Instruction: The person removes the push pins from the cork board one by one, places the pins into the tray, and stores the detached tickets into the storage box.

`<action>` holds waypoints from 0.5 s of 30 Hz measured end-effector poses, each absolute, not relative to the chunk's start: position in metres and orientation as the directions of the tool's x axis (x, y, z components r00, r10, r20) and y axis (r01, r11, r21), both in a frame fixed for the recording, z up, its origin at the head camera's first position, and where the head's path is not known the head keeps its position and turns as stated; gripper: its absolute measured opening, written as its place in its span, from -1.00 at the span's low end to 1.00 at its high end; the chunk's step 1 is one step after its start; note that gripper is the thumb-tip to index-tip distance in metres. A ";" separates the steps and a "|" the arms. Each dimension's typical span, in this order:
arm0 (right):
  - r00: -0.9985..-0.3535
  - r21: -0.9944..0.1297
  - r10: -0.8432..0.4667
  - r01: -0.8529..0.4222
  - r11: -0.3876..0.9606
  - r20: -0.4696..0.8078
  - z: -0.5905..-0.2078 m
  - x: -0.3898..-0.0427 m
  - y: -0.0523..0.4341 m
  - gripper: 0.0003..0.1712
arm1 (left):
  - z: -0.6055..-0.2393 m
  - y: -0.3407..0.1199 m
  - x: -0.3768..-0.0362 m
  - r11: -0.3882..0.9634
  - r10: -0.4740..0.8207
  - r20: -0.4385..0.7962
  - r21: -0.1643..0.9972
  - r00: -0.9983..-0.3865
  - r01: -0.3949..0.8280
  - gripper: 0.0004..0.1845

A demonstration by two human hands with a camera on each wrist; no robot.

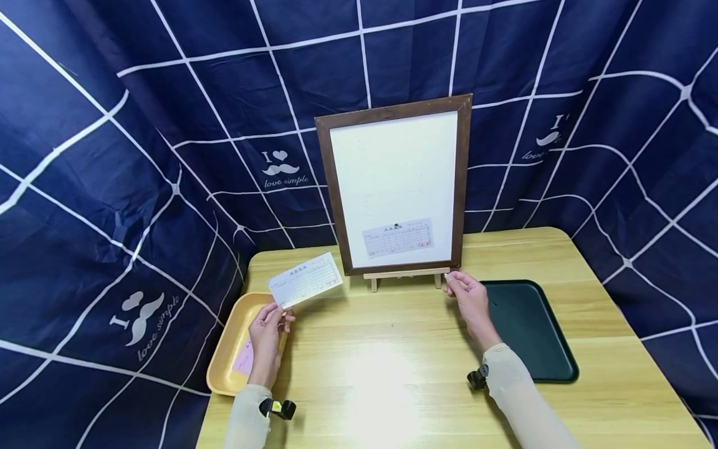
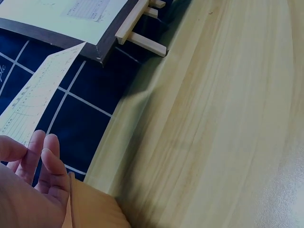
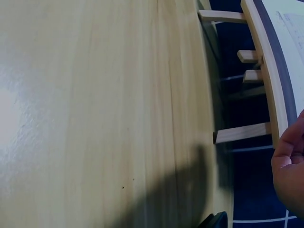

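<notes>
My left hand [image 1: 266, 340] pinches a white printed form slip [image 1: 305, 280] by its lower edge, holding it tilted above the table, left of the framed whiteboard [image 1: 398, 168]. In the left wrist view the thumb and a finger of the left hand [image 2: 33, 180] meet at the slip's [image 2: 40, 97] near end. A similar slip [image 1: 398, 239] lies flat against the lower whiteboard, with a small dark magnet [image 1: 396, 226] at its top edge. My right hand [image 1: 472, 305] pinches a small shiny piece [image 1: 446, 275] beside the board's lower right corner; its kind is unclear.
The whiteboard stands on a small wooden easel [image 1: 406, 274]. At left is a yellow bin [image 1: 221, 368] with a pink slip [image 1: 244, 358] inside. A dark green tray [image 1: 530, 330] lies at right on the wooden table [image 1: 381, 355]. Blue checked curtains [image 1: 235, 81] surround it.
</notes>
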State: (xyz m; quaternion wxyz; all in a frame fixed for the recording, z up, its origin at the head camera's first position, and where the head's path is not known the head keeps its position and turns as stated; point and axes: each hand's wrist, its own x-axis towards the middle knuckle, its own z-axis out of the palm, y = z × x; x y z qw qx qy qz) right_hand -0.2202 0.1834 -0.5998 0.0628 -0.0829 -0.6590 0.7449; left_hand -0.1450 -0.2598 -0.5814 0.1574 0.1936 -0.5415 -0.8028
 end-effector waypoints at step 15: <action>-0.977 -0.994 0.213 -0.002 -0.107 -0.021 -0.610 -0.215 0.196 -0.81 | -0.583 -0.265 -0.135 -0.396 -0.481 -0.175 0.918 -0.859 0.035 -0.92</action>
